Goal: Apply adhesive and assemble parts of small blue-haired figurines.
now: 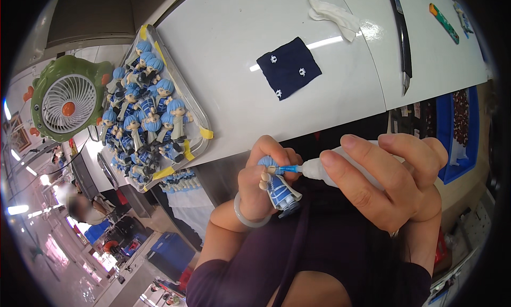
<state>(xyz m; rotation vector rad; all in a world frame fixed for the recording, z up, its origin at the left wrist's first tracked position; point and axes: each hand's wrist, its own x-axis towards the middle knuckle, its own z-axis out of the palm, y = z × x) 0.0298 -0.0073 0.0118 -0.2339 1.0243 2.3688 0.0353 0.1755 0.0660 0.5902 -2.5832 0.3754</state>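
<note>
Between the closed fingers of my left hand point(254, 187) is a small figurine point(281, 192) with light blue hair and a blue-and-white outfit. My right hand point(391, 179) grips a white squeeze bottle point(346, 168) whose blue nozzle tip point(289, 169) points left and meets the figurine around its head and neck. Fingers partly cover the figurine's head, so the exact contact spot is hidden. Both hands are in front of my body, just off the near edge of the white table point(229, 83).
A clear tray point(202, 113) with yellow tape holds many similar figurines at the left, beside a green fan point(68, 102). On the table lie a dark blue cloth point(290, 67), a crumpled white tissue point(335, 17), a black knife point(400, 41) and a green cutter point(444, 24). A blue bin point(467, 163) is at right.
</note>
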